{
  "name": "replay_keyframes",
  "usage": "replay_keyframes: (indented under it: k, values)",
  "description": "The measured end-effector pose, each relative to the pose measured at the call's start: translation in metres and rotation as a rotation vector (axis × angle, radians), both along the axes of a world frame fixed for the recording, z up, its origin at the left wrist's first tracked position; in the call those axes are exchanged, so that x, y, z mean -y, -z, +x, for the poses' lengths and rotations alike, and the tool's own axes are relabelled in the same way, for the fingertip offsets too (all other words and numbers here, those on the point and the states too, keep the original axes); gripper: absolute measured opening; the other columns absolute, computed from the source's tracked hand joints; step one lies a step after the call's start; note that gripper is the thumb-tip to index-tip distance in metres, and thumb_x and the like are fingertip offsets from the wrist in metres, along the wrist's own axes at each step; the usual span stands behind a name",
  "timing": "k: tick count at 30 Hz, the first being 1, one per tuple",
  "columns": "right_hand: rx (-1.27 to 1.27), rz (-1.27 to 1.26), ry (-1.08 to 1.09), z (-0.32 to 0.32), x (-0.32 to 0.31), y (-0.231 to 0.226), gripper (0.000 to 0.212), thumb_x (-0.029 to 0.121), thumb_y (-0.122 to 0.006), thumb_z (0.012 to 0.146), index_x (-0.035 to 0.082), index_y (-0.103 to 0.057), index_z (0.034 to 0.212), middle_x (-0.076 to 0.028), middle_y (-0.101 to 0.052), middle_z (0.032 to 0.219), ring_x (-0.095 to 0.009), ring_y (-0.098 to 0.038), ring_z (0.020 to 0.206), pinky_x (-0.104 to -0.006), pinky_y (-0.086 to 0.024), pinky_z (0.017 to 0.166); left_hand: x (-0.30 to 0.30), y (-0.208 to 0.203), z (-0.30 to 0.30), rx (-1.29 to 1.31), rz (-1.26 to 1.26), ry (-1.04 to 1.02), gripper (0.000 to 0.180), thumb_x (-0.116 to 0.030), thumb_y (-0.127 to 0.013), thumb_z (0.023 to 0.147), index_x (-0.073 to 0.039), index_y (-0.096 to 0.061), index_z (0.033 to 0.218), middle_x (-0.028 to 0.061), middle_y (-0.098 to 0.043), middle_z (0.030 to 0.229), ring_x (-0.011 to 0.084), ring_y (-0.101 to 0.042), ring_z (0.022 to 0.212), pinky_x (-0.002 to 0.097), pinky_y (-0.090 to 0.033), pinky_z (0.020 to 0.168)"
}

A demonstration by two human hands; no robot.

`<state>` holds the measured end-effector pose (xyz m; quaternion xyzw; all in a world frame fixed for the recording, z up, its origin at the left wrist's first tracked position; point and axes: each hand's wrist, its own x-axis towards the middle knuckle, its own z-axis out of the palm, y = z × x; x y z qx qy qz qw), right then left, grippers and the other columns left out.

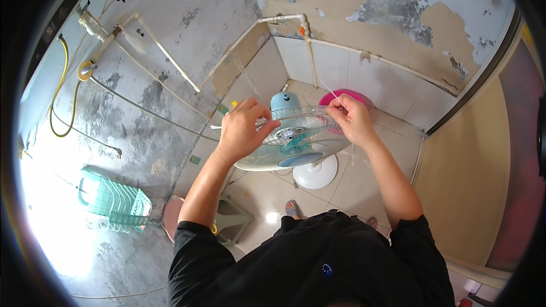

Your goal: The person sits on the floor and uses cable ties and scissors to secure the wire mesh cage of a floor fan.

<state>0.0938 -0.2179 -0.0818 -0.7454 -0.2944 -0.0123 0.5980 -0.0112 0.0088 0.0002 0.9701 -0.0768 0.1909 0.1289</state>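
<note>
A pedestal fan [296, 139] with a white wire guard and light blue blades stands on its round white base [316, 171] on the tiled floor. My left hand [242, 129] grips the left rim of the fan guard. My right hand [351, 118] is pinched at the guard's right rim, with a thin white strip [336, 95] sticking up from its fingers. The fan's blue motor housing [284, 100] shows behind the guard.
A pink basin [355, 95] sits in the tiled corner behind the fan. White pipes [165, 51] and a yellow hose [60, 79] run along the peeling wall. A teal wire rack [114, 202] hangs at left. A low stool [233, 219] stands by my feet.
</note>
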Motion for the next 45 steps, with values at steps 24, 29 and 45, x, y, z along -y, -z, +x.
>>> replay_keyframes:
  k: [24,29,45]
  values:
    - [0.286,-0.121,0.167,-0.008,-0.006,0.004,0.016,0.008,-0.064,0.079,-0.001,-0.054,0.088,-0.01,-0.053,0.088,-0.026,-0.06,0.075,-0.0328,-0.049,0.062,-0.015,0.0,0.014,-0.184,-0.326,0.178,0.015,-0.015,-0.068,0.074,-0.003,-0.059,0.074,0.0089,-0.057,0.071,0.024,-0.058,0.066,0.0322,-0.044,0.058]
    - [0.275,0.005,0.14,-0.009,-0.005,0.006,0.013,0.008,-0.064,0.079,-0.001,-0.055,0.084,-0.009,-0.054,0.083,-0.024,-0.06,0.073,-0.031,-0.048,0.061,-0.011,-0.003,0.01,-0.195,-0.236,0.079,0.015,-0.02,-0.071,0.071,-0.006,-0.063,0.071,0.0048,-0.058,0.072,0.021,-0.059,0.067,0.0326,-0.045,0.059]
    - [0.284,-0.052,0.237,-0.033,-0.004,-0.007,0.008,0.008,-0.061,0.081,0.002,-0.058,0.085,-0.01,-0.054,0.081,-0.024,-0.059,0.072,-0.0324,-0.047,0.06,-0.009,0.002,0.01,-0.178,-0.166,0.037,0.015,-0.018,-0.07,0.072,-0.007,-0.06,0.074,0.0059,-0.06,0.076,0.0233,-0.061,0.071,0.0347,-0.047,0.061]
